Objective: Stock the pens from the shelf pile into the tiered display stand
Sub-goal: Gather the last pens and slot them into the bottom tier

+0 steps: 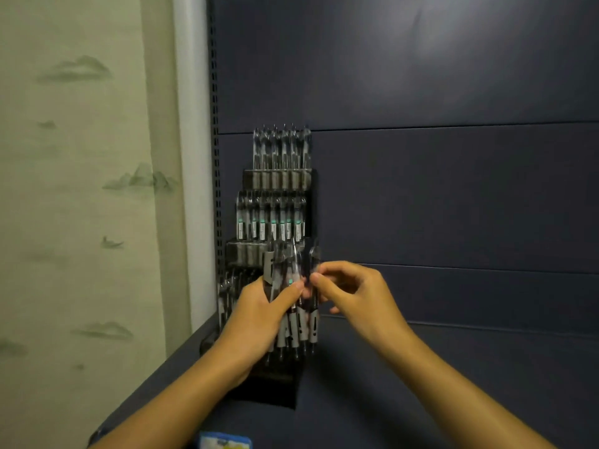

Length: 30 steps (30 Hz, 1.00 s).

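Two hands meet right in front of the stand, and we have a handover in the making. Our left hand (259, 306) is wrapped round a bundle of pens (291, 319), thumb pressed across the front, the pens standing close to upright with their grey grip ends pointing down. Our right hand (353, 293) comes in from the right, thumb and forefinger pinched on a single pen (313, 286) at the bundle's right edge, its other fingers loosely curled behind.

That pen's long axis runs nearly vertical, the same way as the slots of the tiered display stand (275, 241) just behind and to the left. So we reckon the move ahead is short: lift the pen free of the bundle, carry it back and leftward, drop it in end first. Our right hand is the one placed to do it; the left is only the holder.

Looking outward, the top and middle tiers are already packed with pens. Lower tiers are mostly hidden behind our hands, though a few pens (227, 286) show at the left of a lower tier. Everything stands on a dark blue shelf (453, 367), and we cannot see any loose pile on it. Something blue and white (223, 442) pokes in at the bottom edge.
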Tool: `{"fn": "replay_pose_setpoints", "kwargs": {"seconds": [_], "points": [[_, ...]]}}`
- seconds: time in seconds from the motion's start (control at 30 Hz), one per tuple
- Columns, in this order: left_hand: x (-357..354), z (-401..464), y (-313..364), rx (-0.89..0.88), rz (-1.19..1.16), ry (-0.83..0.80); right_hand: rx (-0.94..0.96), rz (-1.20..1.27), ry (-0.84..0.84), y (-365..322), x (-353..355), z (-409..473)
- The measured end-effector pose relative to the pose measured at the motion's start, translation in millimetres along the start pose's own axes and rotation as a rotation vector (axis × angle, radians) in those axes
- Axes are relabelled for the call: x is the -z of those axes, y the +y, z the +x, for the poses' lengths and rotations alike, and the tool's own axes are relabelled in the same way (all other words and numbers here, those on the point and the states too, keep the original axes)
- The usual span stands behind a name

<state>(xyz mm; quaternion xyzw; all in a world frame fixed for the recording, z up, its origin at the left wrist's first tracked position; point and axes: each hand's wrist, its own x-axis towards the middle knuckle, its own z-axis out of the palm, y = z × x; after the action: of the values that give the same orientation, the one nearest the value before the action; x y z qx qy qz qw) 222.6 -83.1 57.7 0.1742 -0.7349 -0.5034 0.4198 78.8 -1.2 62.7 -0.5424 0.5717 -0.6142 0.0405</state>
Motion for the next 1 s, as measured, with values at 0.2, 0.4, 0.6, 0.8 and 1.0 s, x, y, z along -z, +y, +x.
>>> {"fn": "replay_pose_setpoints", "kwargs": {"seconds": [0.2, 0.4, 0.6, 0.8, 1.0], "points": [[74, 12, -20, 0.002, -0.079, -0.016, 0.015, -0.094, 0.021, -19, -76, 13], [130, 19, -36, 0.037, -0.202, -0.096, -0.057, -0.102, 0.125, -36, -98, 18], [165, 24, -56, 0.055, -0.196, 0.007, -0.082, -0.222, 0.265, -37, -76, 16], [176, 31, -66, 0.092, -0.242, 0.036, -0.113, -0.243, 0.3, -24, -69, 12], [163, 30, -67, 0.097, -0.287, -0.044, -0.143, -0.273, 0.254, -13, -78, 3]]}}
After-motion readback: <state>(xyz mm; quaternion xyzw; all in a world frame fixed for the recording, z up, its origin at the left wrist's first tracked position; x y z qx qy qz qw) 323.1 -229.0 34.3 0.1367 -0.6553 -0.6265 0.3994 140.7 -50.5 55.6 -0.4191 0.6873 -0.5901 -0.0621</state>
